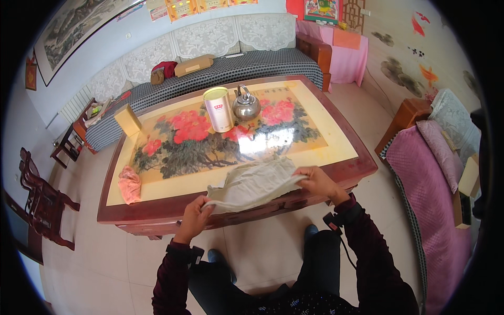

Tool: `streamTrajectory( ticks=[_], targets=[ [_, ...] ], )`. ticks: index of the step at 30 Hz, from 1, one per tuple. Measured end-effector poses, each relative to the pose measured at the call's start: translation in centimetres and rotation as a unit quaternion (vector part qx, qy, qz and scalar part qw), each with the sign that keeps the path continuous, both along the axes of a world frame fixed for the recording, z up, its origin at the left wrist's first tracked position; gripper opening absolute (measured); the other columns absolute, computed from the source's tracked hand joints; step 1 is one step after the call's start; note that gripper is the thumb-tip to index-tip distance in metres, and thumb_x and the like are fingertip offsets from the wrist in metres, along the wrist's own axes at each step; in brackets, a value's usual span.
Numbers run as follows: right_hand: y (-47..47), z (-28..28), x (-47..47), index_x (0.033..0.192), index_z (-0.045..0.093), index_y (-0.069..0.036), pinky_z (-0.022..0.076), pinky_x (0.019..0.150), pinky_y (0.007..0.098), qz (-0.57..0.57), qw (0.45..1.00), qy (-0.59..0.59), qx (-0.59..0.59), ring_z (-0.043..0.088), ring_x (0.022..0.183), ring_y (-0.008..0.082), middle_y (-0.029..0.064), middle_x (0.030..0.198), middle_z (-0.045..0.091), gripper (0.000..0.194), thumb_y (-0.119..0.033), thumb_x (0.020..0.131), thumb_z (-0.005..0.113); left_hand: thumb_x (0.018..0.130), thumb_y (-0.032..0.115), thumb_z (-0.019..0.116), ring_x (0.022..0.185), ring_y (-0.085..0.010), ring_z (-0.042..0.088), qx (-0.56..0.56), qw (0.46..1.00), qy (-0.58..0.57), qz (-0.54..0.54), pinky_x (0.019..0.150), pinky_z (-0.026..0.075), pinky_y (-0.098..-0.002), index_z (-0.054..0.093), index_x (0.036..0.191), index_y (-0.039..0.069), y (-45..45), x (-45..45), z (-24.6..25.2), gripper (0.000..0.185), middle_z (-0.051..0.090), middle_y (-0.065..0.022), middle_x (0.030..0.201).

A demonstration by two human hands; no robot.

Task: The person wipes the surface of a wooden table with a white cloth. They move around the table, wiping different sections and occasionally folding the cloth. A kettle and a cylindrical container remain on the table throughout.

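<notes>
A pale, thin cloth [256, 183] is stretched between my two hands over the near edge of a wooden table [134, 214]. My left hand [195, 216] pinches its left corner, and my right hand [317, 182] grips the right corner. The cloth's far part rests on the tabletop, which bears a peony painting. Beyond it stand a tall cylindrical canister [219, 110] with a greenish lid and, just right of that, a metal kettle [246, 105] with its handle up. A crumpled pink cloth [129, 184] lies at the table's near left corner.
A yellowish box [127, 120] stands at the table's far left corner. Behind the table runs a long sofa [275, 63] holding a flat cardboard box [194, 65] and a red bundle. A pink-covered seat [417, 177] is at the right, a carved wooden chair [43, 201] at the left.
</notes>
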State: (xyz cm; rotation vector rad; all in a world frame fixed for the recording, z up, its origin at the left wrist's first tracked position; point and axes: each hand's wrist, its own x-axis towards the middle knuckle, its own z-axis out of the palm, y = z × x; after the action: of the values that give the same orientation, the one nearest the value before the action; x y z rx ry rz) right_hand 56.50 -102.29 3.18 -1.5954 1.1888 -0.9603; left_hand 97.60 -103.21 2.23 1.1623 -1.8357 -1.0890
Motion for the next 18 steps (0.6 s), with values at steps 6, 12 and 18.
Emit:
streamTrajectory(
  ticks=[6, 12, 18],
  targets=[
    [-8.8, -0.9, 2.8, 0.104, 0.068, -0.004, 0.0522, 0.068, 0.0393, -0.190, 0.958, 0.189, -0.103, 0.067, 0.075, 0.0290, 0.0172, 0.077, 0.067, 0.029, -0.025, 0.085, 0.067, 0.093, 0.019, 0.060, 0.079, -0.0300, 0.063, -0.124, 0.973, -0.158, 0.114, 0.071, 0.048, -0.0369, 0.060, 0.098, 0.003, -7.1, -1.7, -1.6, 0.017, 0.065, -0.0155, 0.083],
    [-9.9, -4.1, 3.7, 0.098, 0.067, -0.007, 0.0523, 0.075, 0.0479, -0.216, 0.916, 0.321, -0.102, 0.066, 0.087, 0.0387, 0.0185, 0.088, 0.068, 0.027, -0.030, 0.084, 0.062, 0.089, 0.026, 0.066, 0.083, -0.0415, 0.064, -0.193, 0.940, -0.227, 0.166, 0.071, 0.049, -0.0463, 0.059, 0.099, 0.004, -9.5, -1.6, -3.2, 0.026, 0.066, -0.0205, 0.085],
    [-9.2, -2.6, 2.9, 0.113, 0.061, -0.006, 0.0515, 0.085, 0.0428, -0.221, 0.878, 0.421, -0.059, 0.061, 0.104, 0.0349, 0.0166, 0.111, 0.059, 0.052, -0.045, 0.079, 0.071, 0.085, 0.038, 0.071, 0.094, -0.0401, 0.063, -0.133, 0.910, -0.347, 0.184, 0.072, 0.051, -0.0498, 0.046, 0.121, 0.008, -10.6, -2.3, -4.5, 0.054, 0.049, -0.0173, 0.124]
  ],
)
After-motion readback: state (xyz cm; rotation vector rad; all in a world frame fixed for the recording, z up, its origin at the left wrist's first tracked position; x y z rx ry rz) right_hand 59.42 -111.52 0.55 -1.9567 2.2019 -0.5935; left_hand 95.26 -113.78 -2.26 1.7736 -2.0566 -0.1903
